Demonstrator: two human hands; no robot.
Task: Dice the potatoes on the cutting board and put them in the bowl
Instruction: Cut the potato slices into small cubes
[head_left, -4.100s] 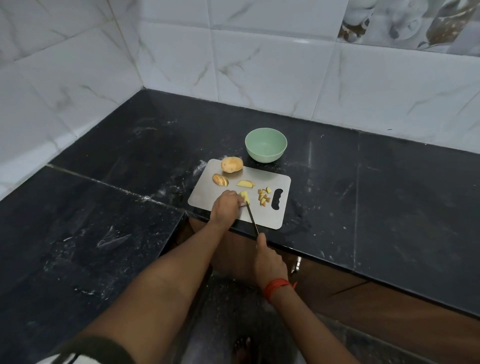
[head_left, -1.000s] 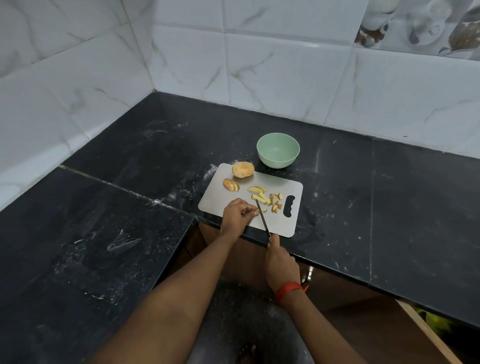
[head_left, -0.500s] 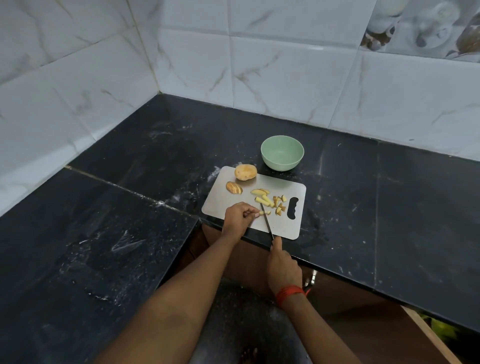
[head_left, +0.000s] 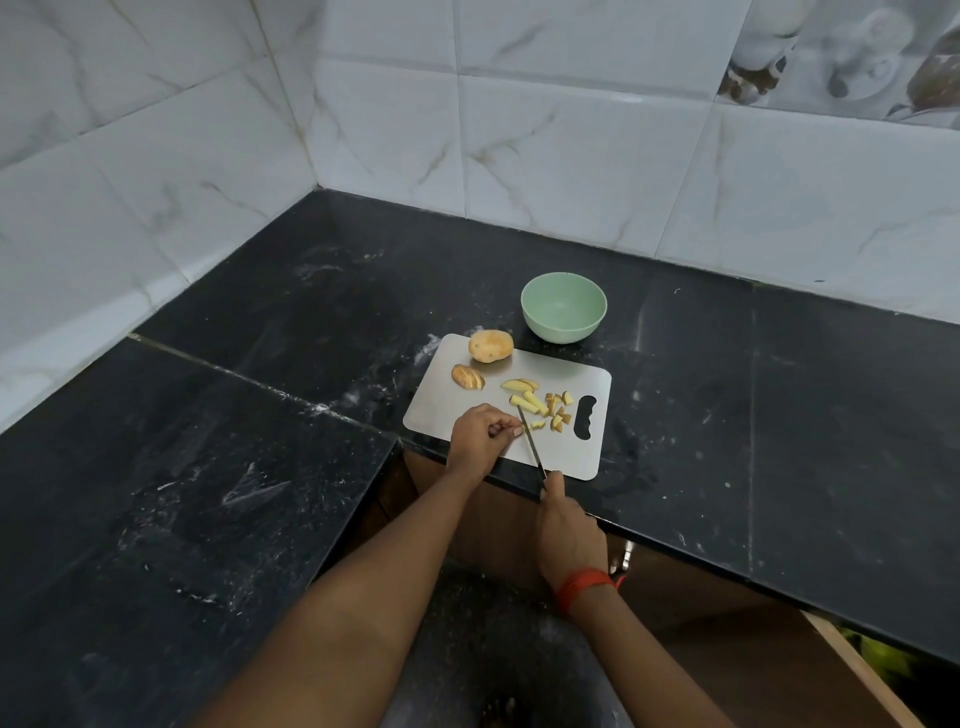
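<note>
On the board (head_left: 563, 454), at its near edge, the dicing is under way. The right hand (head_left: 569, 530) is wrapped round the handle of the knife (head_left: 531, 441), forefinger up by the blade, which points away over the board. The left hand (head_left: 478, 434) sits knuckles-up just left of the blade, fingertips curled in together. Whether they pinch a last bit of potato is too small to tell.

Dice (head_left: 558, 410) lie just right of the blade, with strips (head_left: 524, 400) and a wedge (head_left: 519, 385) a little farther back. A half (head_left: 467, 376) and a whole potato (head_left: 490, 345) wait at the far left corner. The bowl (head_left: 563, 325) stands just beyond the far edge and looks empty.

Judging by this, the task is less than half done. The next move likely calls for drawing a strip under the blade, fingertips tucked clear.
</note>
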